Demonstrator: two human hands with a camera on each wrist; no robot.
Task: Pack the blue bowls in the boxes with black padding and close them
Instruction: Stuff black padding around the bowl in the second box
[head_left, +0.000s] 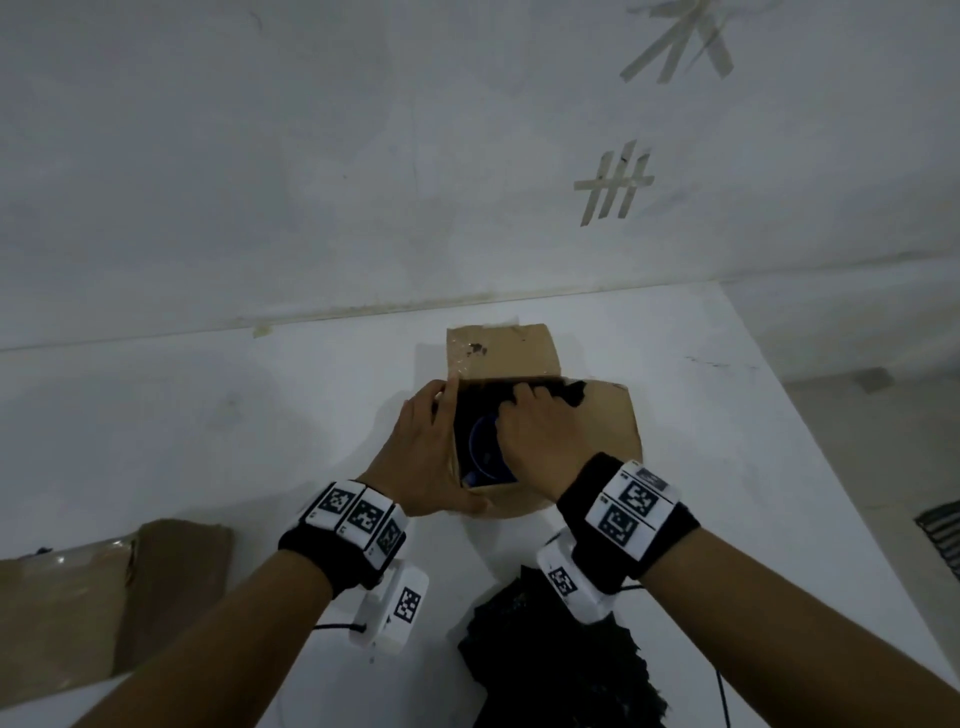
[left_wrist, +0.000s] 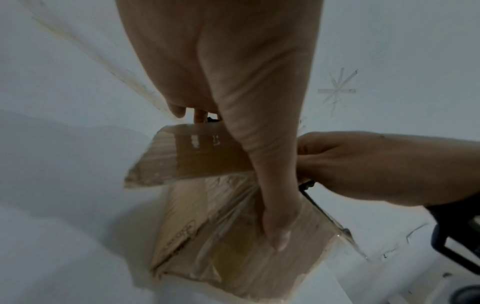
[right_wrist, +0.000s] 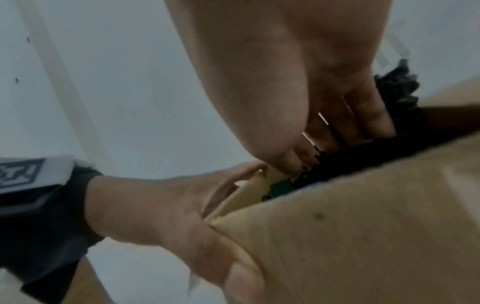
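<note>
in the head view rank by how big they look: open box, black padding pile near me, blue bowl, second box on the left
1. second box and black padding pile: similar, both cropped and near the camera, unsure
2. open box
3. blue bowl, mostly hidden

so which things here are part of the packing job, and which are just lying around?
In the job:
- open box, steadied by left hand
- blue bowl inside it
- black padding, pressed by right hand
- loose padding pile
- second box

Lying about:
- tape marks on wall
</note>
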